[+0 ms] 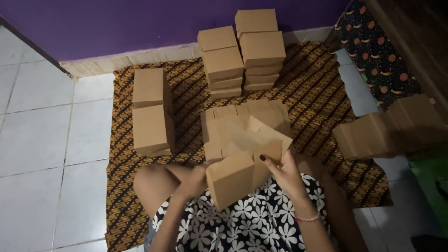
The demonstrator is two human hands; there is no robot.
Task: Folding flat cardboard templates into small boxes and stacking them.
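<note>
A half-folded brown cardboard box (pixel 233 179) sits over the person's lap, the left hand (pixel 195 181) closed against its side and the right hand (pixel 282 172) pinching its raised flap. Flat blanks (pixel 242 122) lie just beyond on the patterned mat (pixel 308 88), with finished box stacks (pixel 242 56) against the purple wall (pixel 140 23).

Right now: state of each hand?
Left hand: gripping the left side of the half-folded cardboard box.
Right hand: fingers pinching the same box's upright flap.

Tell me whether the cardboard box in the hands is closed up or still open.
Still open. The cardboard box has a flap standing up at its right, pinched by the right hand; the left hand steadies its left side.
</note>
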